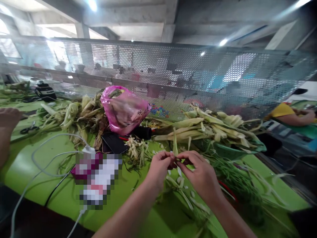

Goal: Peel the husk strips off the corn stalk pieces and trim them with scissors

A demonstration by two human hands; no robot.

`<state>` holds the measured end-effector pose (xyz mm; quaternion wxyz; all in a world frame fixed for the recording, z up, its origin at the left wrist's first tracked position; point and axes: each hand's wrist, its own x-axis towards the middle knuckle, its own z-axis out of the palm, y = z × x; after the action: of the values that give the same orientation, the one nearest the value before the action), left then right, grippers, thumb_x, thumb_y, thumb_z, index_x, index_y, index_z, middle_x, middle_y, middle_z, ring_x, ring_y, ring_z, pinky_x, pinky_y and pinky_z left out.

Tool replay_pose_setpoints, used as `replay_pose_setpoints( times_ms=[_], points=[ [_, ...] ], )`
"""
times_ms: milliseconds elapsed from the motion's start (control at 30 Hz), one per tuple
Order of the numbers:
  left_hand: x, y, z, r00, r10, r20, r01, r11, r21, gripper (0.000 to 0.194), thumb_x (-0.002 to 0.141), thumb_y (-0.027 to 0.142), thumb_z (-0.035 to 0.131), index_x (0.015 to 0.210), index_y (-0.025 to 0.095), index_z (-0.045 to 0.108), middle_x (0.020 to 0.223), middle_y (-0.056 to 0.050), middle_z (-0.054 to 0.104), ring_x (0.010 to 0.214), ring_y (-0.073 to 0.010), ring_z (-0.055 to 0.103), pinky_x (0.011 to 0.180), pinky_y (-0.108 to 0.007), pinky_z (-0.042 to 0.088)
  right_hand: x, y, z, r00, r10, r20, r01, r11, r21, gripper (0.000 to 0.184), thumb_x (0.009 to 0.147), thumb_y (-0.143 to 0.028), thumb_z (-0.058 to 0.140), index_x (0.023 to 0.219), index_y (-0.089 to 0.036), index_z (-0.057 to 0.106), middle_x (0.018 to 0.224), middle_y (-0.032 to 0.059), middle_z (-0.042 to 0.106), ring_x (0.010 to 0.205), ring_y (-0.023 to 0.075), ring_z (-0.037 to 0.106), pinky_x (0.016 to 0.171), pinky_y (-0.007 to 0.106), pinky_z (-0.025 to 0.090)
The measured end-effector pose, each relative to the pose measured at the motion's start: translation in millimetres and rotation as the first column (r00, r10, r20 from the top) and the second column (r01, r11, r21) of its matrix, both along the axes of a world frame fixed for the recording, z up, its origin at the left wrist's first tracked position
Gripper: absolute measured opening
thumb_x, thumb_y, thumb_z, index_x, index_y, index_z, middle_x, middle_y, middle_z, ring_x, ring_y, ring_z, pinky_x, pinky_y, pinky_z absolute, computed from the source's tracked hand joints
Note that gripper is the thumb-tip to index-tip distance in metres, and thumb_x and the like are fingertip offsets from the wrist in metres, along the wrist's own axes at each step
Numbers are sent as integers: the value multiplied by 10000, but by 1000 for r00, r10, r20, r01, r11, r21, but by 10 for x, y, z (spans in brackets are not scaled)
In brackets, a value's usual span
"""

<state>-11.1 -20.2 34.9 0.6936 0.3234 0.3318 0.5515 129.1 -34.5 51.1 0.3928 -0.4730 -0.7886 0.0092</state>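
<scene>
My left hand and my right hand meet over the table, fingertips pinched together. Between them stands a pale green strip of corn husk, its lower end hidden by the fingers. Short cut pieces of husk lie on the table just below my hands. To the left is a small bundle of thin, pale-tipped husk strips. Right of my right hand spreads a heap of fine green strands. Behind it, a green basket is piled with dried corn husks.
A pink plastic bag stands on the green table among more husks. A phone, white cables and scissors lie left. A perforated metal screen runs behind. Other people's arms show at both sides.
</scene>
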Motion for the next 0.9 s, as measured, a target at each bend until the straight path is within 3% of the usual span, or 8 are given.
replay_pose_setpoints(
  times_ms=[200,467,633,900],
  points=[
    [2,1,-27,1000,7,-20,-7,1000,1,115,587,164,602,665,154,519,595,26,523,522,-89,505,600,-245,382,55,38,-109,999,38,17,-38,999,11,99,863,-191,587,953,-209,623,931,47,614,770,177,598,740,312,494],
    [24,33,-54,999,-4,-54,3,1000,-26,227,613,271,709,679,154,526,581,37,508,520,-72,474,555,-218,349,123,30,-137,996,42,73,-45,998,50,51,868,-210,577,909,-209,607,918,56,613,802,197,605,743,319,485],
    [31,51,-54,998,19,-59,-21,999,-36,257,577,257,757,659,143,542,582,39,509,514,-58,454,552,-208,360,141,37,-151,992,61,111,-60,998,-18,123,869,-231,577,986,-213,610,962,63,631,861,215,613,754,325,487],
    [29,73,-92,996,74,-46,-75,997,-29,238,581,248,760,645,143,557,569,29,521,514,-61,454,544,-209,370,121,22,-176,989,88,119,-85,996,-28,76,874,-246,567,937,-214,595,919,55,635,811,204,617,732,321,490]
  ],
)
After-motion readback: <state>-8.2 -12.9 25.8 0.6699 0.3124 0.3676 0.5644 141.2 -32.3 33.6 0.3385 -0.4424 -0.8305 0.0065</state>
